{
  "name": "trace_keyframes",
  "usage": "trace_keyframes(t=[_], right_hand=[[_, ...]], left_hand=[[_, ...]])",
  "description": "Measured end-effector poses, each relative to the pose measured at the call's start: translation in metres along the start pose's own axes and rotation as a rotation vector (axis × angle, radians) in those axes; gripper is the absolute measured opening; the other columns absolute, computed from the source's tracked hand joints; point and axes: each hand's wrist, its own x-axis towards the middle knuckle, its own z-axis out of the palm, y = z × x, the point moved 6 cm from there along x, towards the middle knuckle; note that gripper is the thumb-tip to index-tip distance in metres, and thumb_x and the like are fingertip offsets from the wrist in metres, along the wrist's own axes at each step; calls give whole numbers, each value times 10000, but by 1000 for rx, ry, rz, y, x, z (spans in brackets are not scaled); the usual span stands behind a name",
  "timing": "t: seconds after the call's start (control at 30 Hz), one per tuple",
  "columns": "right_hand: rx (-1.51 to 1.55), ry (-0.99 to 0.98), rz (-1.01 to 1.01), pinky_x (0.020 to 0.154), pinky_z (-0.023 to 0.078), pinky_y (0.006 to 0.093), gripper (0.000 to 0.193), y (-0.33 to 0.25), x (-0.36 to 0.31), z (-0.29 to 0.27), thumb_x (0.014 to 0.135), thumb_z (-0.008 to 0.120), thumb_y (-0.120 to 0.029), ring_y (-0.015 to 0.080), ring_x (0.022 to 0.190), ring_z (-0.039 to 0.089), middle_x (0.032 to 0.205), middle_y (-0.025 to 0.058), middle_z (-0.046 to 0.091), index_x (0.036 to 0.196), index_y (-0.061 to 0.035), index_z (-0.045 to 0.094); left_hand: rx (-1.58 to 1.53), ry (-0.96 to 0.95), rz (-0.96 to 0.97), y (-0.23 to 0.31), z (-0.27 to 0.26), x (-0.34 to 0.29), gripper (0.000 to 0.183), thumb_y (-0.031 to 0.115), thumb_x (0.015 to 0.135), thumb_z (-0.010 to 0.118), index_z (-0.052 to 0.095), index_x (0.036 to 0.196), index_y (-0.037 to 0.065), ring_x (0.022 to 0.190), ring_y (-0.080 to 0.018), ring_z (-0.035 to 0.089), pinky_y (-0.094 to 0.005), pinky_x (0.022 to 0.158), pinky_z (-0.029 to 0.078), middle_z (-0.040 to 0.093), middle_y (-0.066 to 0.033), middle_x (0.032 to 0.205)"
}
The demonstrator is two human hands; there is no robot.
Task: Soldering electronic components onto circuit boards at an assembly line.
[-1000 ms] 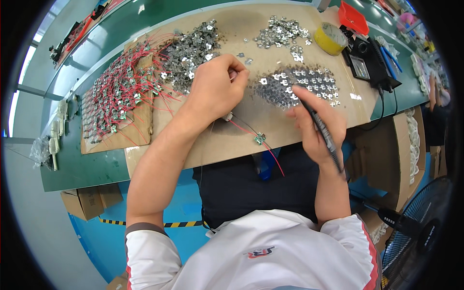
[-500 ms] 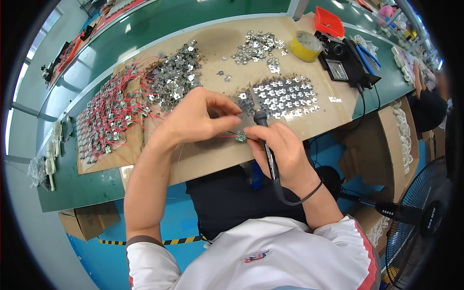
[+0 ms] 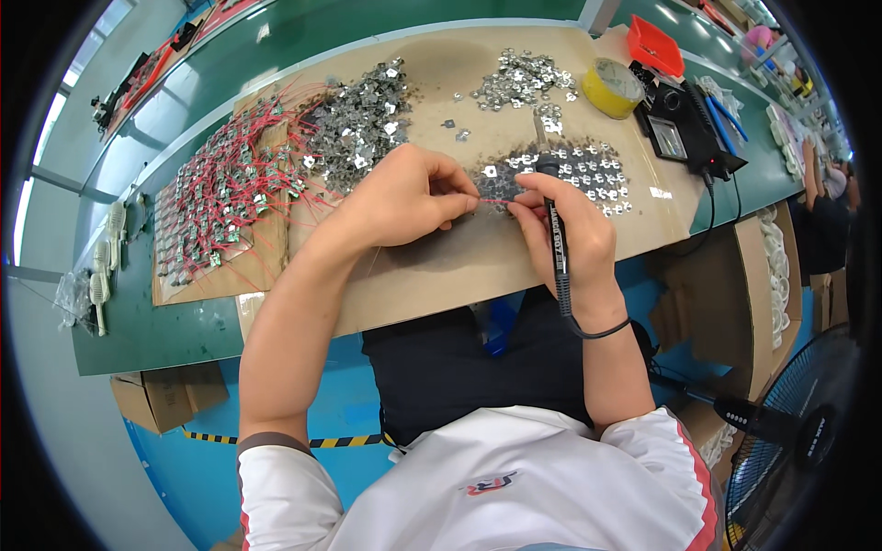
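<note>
My left hand (image 3: 409,197) is closed, thumb and fingertips pinching a thin red wire (image 3: 496,201) just above the cardboard-covered bench. The wire stretches toward my right hand (image 3: 579,225), whose thumb and forefinger tips are beside its far end. That same hand grips a black soldering iron (image 3: 559,253), its metal tip pointing away from me over the rows of small metal clips (image 3: 597,174). Whatever is at the wire's ends is hidden by my fingers. A heap of loose metal pieces (image 3: 363,119) lies just beyond my left hand.
On the left, small green boards with red wires (image 3: 220,197) cover a cardboard sheet. Farther back are another pile of metal pieces (image 3: 524,78), a yellow tape roll (image 3: 612,89), a red tray (image 3: 655,46) and a black soldering station (image 3: 684,133). A fan (image 3: 799,432) stands at right.
Both hands have moved away from my body, toward the metal clips. The small green board seen between them no longer shows; a red wire now spans the gap. The view has shifted slightly.
</note>
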Motion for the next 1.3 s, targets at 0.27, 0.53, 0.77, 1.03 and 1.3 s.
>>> trace_keyframes(t=[0.27, 0.53, 0.77, 1.03, 1.3], right_hand=[[55, -177, -182, 726, 602, 305, 414, -31, -9, 20, 834, 839, 71, 239, 794, 750, 930, 138, 750, 1222, -21, 728], [310, -67, 180, 639, 583, 243, 371, 22, -11, -17, 1004, 751, -72, 117, 714, 724, 887, 98, 773, 1336, 72, 665], [267, 14, 167, 607, 596, 238, 240, 25, -12, -12, 976, 721, 17, 114, 676, 728, 839, 99, 757, 1209, 72, 710], [153, 0, 137, 589, 574, 222, 209, 18, -5, -13, 904, 747, 44, 104, 673, 727, 853, 83, 751, 1112, 60, 756], [139, -2, 87, 578, 555, 223, 213, 15, -2, -14, 886, 745, 56, 114, 654, 724, 855, 84, 748, 1098, 52, 766]], left_hand=[[133, 347, 89, -15, -10, 6, 168, 149, 887, 808, 789, 927, -13, 683, -216, 723, -367, 655, 568, 764, -128, 792], [445, 487, 251, -3, -3, 6, 135, 120, 862, 797, 756, 900, -3, 820, -370, 722, -441, 747, 574, 736, -182, 876], [584, 494, 283, 2, 0, 4, 110, 120, 902, 717, 733, 891, 12, 901, -414, 699, -494, 807, 574, 699, -188, 954], [611, 518, 302, 0, 2, 5, 110, 105, 897, 764, 732, 923, 3, 857, -370, 691, -446, 765, 553, 692, -164, 927], [627, 523, 313, 0, 3, 7, 115, 115, 898, 765, 735, 916, 5, 859, -368, 696, -447, 766, 554, 695, -159, 922]])
